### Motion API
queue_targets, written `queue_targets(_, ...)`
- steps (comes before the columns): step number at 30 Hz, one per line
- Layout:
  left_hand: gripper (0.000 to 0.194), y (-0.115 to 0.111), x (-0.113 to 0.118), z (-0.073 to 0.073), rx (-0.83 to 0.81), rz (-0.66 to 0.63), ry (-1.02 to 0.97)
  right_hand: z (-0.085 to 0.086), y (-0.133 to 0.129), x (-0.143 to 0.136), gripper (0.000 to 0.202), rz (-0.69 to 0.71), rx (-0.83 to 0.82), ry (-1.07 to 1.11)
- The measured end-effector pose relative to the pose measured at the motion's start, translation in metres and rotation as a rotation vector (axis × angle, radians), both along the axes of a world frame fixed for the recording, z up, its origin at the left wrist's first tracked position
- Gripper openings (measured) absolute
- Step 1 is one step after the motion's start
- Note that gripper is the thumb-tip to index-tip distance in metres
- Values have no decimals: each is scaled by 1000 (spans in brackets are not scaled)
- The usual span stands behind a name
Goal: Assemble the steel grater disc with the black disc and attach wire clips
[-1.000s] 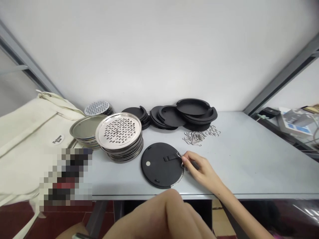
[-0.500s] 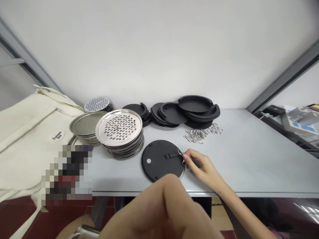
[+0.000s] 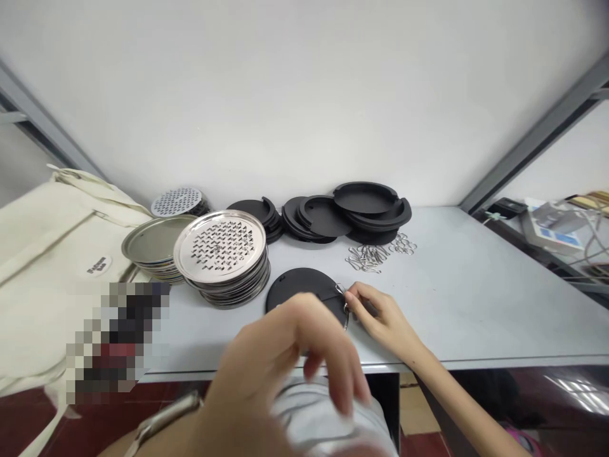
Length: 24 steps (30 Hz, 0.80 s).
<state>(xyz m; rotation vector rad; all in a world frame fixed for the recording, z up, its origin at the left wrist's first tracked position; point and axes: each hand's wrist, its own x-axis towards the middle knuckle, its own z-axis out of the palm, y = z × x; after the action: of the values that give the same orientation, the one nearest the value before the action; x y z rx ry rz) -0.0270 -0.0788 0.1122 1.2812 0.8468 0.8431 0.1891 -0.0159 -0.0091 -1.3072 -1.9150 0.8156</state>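
Near the table's front edge lies a round black disc (image 3: 291, 284), partly hidden behind my left hand (image 3: 295, 343). This left hand is large and blurred close to the camera, its fingers loosely bent and nothing visible in them. At the disc's right edge, the thumb and fingertips of my right hand (image 3: 380, 314) pinch a small metal wire clip (image 3: 339, 287). A thin bright metal rim shows below those fingertips. Behind the right hand, several loose wire clips (image 3: 368, 256) lie in a pile.
To the left stand a stack of perforated metal grater discs (image 3: 221, 247) and a stack of plain round plates (image 3: 155, 238). Black round trays (image 3: 366, 200) are piled along the wall. A cream cloth bag (image 3: 47, 235) lies far left; boxes and cables (image 3: 552, 225) sit far right.
My left hand has risen and swung over the disc, its fingers now in sight. The right hand keeps its pinch at the disc's edge. The whole view has shifted slightly.
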Motion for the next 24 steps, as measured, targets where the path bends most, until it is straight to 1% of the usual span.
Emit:
queue_targets(1, 21, 12, 1, -9, 83, 4, 71, 0, 0, 0, 30, -11, 3, 0)
queue_targets(3, 16, 37, 5, -28, 523, -17, 555, -1, 1, 0, 31, -27, 6, 4)
queue_targets(4, 17, 48, 7, -38, 686, -32, 775, -1, 2, 0, 31, -34, 4, 5)
queue_targets(6, 30, 68, 12, -54, 909, -85, 1106, -3, 3, 1, 32, -46, 1, 6)
queue_targets(7, 34, 77, 14, -60, 985, -137, 1201, -3, 3, 1, 33, -52, 1, 4)
queue_targets(8, 39, 84, 16, -65, 1042, -202, 1247, -4, 4, 2, 33, -59, 2, 0)
queue_targets(10, 43, 96, 19, -73, 1105, -249, 1303, -4, 5, 2, 34, -68, 4, -17)
queue_targets(13, 31, 108, 21, -82, 1157, -319, 1277, -3, 10, 2, 36, -55, -5, -59)
queue_targets(15, 27, 113, 22, -87, 1169, -335, 1248, 0, 18, 2, 36, -38, -6, -90)
queue_targets(20, 29, 125, 31, -93, 1130, -261, 1245, 10, 50, 5, 32, 27, 20, -192)
queue_targets(24, 29, 130, 37, -94, 1008, -176, 1268, 14, 69, 8, 33, 144, 49, -242)
